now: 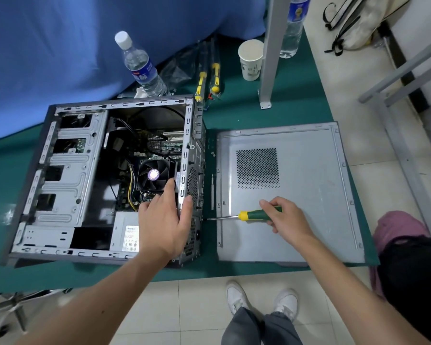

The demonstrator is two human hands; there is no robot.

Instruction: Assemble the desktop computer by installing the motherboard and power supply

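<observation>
1. Computer case [67, 175], one: lies on its side, open face up, on the green mat [296, 105]. Motherboard [159, 143] inside, with one CPU fan [153, 174]; power supply [125, 232] seated in the near corner by the rear wall.
2. Side panel [296, 195], one: flat on the mat just right of the case.
3. Hands, two. Left hand [163, 220] holds the rear wall of the case, thumb outside, fingers curled over the edge inside. Right hand [284, 217] grips the green-and-yellow screwdriver [244, 215], tip pointing at the rear wall near the power supply.
4. Water bottles, two: one [141, 68] behind the case, one [292, 26] behind the post.
5. Paper cup [251, 59], one.
6. Spare screwdrivers [208, 80], two, in clear sleeves.
7. Loose screws [212, 153]: too small to count.

Risks, judged:
1. The case may shift if the left hand's bracing slackens while a screw is driven.
2. The tip may slip off a screw head, scoring the wall or reaching the thumb close by.
3. A dropped screw could fall onto the motherboard.
4. A knocked bottle or cup would spill toward the open case.
</observation>
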